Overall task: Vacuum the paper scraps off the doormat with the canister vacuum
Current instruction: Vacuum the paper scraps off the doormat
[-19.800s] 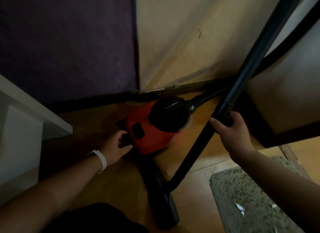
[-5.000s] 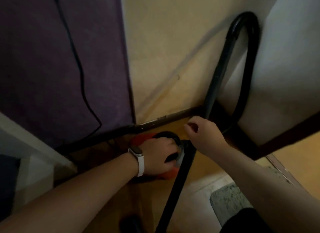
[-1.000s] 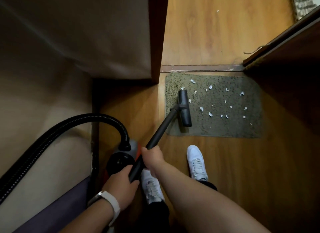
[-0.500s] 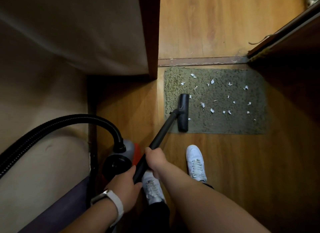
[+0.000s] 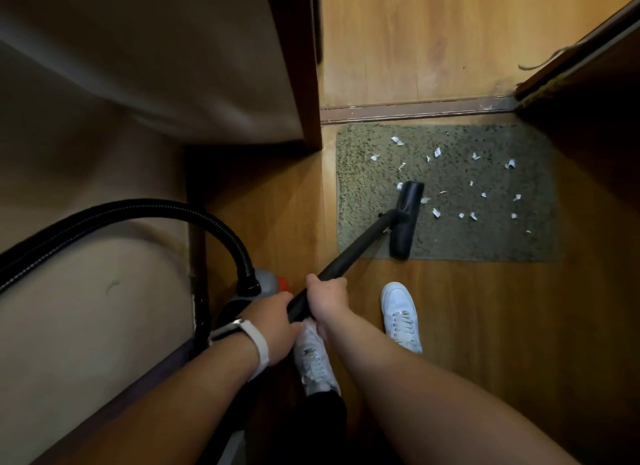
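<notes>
A grey-green doormat (image 5: 363,173) lies on the wooden floor below a door threshold, with several white paper scraps (image 5: 474,187) scattered over its middle and right. The black floor nozzle (image 5: 407,218) rests on the mat's left half, close to a scrap at its right side. My right hand (image 5: 327,300) grips the black wand (image 5: 349,256), and my left hand (image 5: 273,326) holds it just behind. The red and grey canister (image 5: 268,284) sits on the floor behind my hands, mostly hidden.
The black ribbed hose (image 5: 138,210) arcs left from the canister along a beige wall. A dark wooden door frame (image 5: 298,66) stands left of the mat. A dark door edge (image 5: 588,101) borders the mat's right. My white shoes (image 5: 401,315) stand near the mat's front edge.
The nozzle has slid right across the mat toward the scraps over the last second. Both hands stay on the wand. Earlier I was crouched at the canister by the wall.
</notes>
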Tool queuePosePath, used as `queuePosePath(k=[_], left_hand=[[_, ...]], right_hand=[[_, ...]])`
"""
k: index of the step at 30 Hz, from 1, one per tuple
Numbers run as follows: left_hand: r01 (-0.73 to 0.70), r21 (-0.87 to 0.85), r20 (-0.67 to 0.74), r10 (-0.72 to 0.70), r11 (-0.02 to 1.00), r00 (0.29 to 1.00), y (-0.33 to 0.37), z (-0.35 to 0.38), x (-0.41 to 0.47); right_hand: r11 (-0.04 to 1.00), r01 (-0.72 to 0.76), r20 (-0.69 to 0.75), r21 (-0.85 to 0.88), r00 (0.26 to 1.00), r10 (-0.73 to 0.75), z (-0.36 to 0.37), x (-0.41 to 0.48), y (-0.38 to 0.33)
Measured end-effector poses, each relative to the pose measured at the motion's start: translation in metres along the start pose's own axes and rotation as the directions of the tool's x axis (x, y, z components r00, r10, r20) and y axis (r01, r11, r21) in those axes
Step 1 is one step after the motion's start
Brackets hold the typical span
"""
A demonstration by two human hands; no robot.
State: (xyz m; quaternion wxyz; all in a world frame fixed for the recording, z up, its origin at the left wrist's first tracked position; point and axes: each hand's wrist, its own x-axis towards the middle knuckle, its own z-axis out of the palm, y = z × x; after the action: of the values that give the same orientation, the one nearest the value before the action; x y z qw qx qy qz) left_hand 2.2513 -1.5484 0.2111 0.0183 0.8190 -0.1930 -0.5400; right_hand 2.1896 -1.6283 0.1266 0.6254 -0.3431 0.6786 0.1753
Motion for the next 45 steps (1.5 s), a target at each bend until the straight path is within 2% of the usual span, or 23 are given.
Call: queuePosePath(k=[2,4,5,7,8,9,11,13,14,16,19,22,26,35,41,45], left_hand=[[-0.022,0.212,-0.148,0.054,0.977,0.988,0.003,0.003,-0.011],[-0.14,0.363,-0.34,0.27,0.921,0.901,0.004,0.014,-0.031],[-0.221,0.393,-0.362,0.371,0.892,0.855,0.005,0.022,-0.043],[-0.407,0.377,-0.321,0.53,0.832,0.785,-0.006,0.043,-0.063],[-0.467,0.368,-0.281,0.575,0.804,0.768,-0.015,0.055,-0.068],[-0.486,0.347,-0.229,0.575,0.802,0.786,-0.028,0.067,-0.069],[-0.397,0.204,-0.171,0.432,0.895,0.885,-0.055,0.085,-0.067],[-0.164,-0.074,-0.168,0.15,0.984,0.974,-0.086,0.102,-0.06],[-0.022,-0.225,-0.154,-0.013,0.974,0.988,-0.103,0.108,-0.057],[0.23,-0.428,-0.05,-0.277,0.874,0.96,-0.138,0.122,-0.049],[0.414,-0.532,0.099,-0.431,0.739,0.897,-0.173,0.14,-0.04],[0.407,-0.656,0.076,-0.481,0.635,0.874,-0.187,0.155,-0.029],[0.41,-0.683,0.04,-0.53,0.604,0.847,-0.193,0.178,-0.01],[0.442,-0.813,0.118,-0.636,0.379,0.763,-0.212,0.248,0.018],[0.362,-0.899,0.107,-0.679,0.246,0.726,-0.214,0.267,0.043],[0.315,-0.918,0.082,-0.663,0.241,0.745,-0.215,0.268,0.061]], right_hand=[[1.0,0.007,-0.009,-0.012,1.0,-0.007,0.003,0.001,0.002],[0.999,0.017,-0.036,-0.048,0.999,-0.019,0.004,0.005,0.004],[0.998,0.02,-0.043,-0.052,0.999,-0.022,0.005,0.008,0.005],[1.0,0.009,-0.032,-0.027,0.999,-0.01,0.007,0.009,0.006],[1.0,-0.001,-0.028,-0.009,1.0,0.001,0.008,0.009,0.006],[1.0,-0.007,-0.031,-0.002,1.0,0.007,0.01,0.011,0.006],[1.0,-0.003,-0.033,-0.012,0.999,0.003,0.014,0.013,0.005],[1.0,0.008,-0.037,-0.011,0.999,-0.008,0.018,0.013,0.003],[1.0,0.009,-0.037,-0.009,0.999,-0.009,0.019,0.013,0.002],[1.0,0.012,-0.041,-0.003,0.999,-0.013,0.022,0.012,0.002],[1.0,0.025,-0.065,-0.008,0.998,-0.025,0.027,0.009,0.004],[0.998,0.058,-0.068,0.005,0.996,-0.058,0.034,0.005,0.004],[0.995,0.101,-0.048,-0.001,0.994,-0.1,0.044,0.006,0.01],[0.988,0.154,0.002,0.009,0.988,-0.154,0.052,0.019,0.029],[0.977,0.195,-0.02,0.082,0.981,-0.194,0.058,0.026,0.04],[0.952,0.268,-0.083,0.145,0.962,-0.259,0.072,0.028,0.053]])
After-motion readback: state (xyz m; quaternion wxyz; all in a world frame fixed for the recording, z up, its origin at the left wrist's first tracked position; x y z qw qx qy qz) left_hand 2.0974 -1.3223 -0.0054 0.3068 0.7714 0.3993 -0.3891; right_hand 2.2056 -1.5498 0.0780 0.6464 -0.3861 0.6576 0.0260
